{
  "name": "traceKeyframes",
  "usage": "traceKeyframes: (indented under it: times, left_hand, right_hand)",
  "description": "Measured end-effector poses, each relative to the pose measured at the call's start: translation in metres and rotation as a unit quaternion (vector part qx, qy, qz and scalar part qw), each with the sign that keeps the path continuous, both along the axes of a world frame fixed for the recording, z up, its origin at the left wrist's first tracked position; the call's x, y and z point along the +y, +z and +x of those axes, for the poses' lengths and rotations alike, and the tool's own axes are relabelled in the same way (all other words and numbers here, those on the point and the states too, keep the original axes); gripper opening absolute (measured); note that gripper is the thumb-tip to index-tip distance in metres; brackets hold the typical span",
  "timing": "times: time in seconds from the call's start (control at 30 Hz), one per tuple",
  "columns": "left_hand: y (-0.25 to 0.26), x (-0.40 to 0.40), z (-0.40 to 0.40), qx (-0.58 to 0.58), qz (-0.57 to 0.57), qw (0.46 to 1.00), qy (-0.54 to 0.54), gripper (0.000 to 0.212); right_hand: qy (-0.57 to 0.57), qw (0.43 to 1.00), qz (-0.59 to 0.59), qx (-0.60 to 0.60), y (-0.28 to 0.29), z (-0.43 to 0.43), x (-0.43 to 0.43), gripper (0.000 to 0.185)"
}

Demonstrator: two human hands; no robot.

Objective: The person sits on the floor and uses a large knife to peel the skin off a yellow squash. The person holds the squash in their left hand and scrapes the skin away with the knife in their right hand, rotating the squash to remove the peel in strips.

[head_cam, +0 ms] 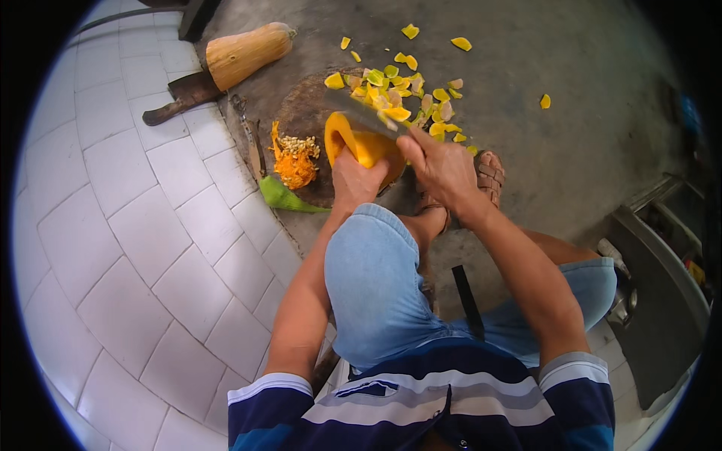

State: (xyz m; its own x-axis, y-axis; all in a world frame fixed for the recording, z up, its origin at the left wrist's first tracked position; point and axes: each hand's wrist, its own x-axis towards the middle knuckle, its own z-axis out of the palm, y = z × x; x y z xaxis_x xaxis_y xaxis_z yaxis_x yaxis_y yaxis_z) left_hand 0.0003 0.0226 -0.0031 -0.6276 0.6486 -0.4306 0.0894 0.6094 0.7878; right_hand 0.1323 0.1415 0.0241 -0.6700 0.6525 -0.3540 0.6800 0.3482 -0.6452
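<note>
My left hand (358,181) grips a hollowed, orange-fleshed squash piece (372,147), thumb and fingers around its near end. The piece is tilted over a round, dark wooden chopping board (302,104). My right hand (445,169) is closed around a knife, its handle mostly hidden in the fist. The motion-blurred knife blade (361,113) points left, just beyond the squash piece. A heap of yellow-green squash peelings (389,93) lies at the board's far right and spills onto the floor. Scooped squash pulp with pale seeds (297,160) sits at the board's left.
Beyond the board, a cut tan squash (248,54) lies beside a dark cleaver (194,96). A slim tool (252,138) and a green tapered vegetable (282,196) border the board's left. White tiles (141,208) meet the concrete floor (541,146). My sandalled foot (489,177) is near the peelings.
</note>
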Motion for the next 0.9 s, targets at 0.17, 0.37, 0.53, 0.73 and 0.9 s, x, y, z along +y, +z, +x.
traceKeyframes:
  times: [0.17, 0.37, 0.53, 0.73, 0.9]
  left_hand:
    - [-0.013, -0.003, 0.004, -0.035, 0.079, 0.995, 0.039, 0.038]
    - [-0.021, -0.012, 0.003, -0.039, 0.1, 0.994, 0.002, 0.053]
    - [-0.028, -0.014, 0.002, 0.048, 0.098, 0.993, -0.042, 0.056]
    - [-0.026, -0.012, 0.001, 0.04, 0.125, 0.991, -0.023, 0.048]
    - [-0.03, -0.008, -0.001, 0.111, 0.12, 0.986, -0.035, 0.036]
  right_hand:
    - [0.055, 0.989, 0.134, 0.026, -0.004, 0.029, -0.025, 0.063]
    - [0.128, 0.973, 0.194, 0.003, 0.004, 0.048, -0.021, 0.065]
    - [0.136, 0.971, 0.198, 0.019, 0.002, 0.051, -0.016, 0.067]
    - [0.15, 0.968, 0.199, -0.001, -0.001, 0.039, -0.011, 0.071]
    - [0.132, 0.972, 0.193, 0.003, -0.01, 0.025, -0.014, 0.072]
